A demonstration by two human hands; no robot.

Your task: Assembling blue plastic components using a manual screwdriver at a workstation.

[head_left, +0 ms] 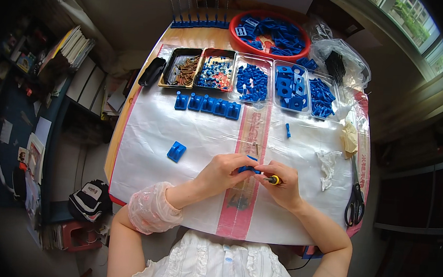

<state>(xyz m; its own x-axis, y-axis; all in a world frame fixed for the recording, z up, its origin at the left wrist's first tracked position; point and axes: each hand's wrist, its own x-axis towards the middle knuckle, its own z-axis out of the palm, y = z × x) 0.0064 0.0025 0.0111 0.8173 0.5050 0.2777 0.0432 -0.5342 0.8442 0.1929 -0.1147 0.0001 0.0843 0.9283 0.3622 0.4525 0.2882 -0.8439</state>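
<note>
Hands meet near the middle of a table covered in a white woven plastic sheet (154,133) with a pink stripe. The left hand (222,171) is curled shut, its fingertips pinching a small blue plastic part (249,168) held just above the sheet. The right hand (282,185) is closed around a small screwdriver (274,180) with a yellow and black handle, its tip pointing toward the part.

The part looks light, rigid and smooth-moulded, likely slippery on its flat faces; a pinch across its outer edges seems the safest hold.

Left of the hands lies a lone blue block (177,151) with two grooves. Farther off, a row of five matching blue blocks (208,104) sits side by side. Beyond them stands a line of shallow trays: a dark tray of brown metal screws (183,69), a tray of mixed red, blue and white bits (215,75), and clear trays of blue plastic pieces (252,82). At the far edge a red round bowl (269,34) holds more blue pieces, with a crumpled clear plastic bag (342,62) to its right.

Scissors (354,198) with black handles lie at the right edge, and a scrap of crumpled clear film (328,167) rests just left of them.
</note>
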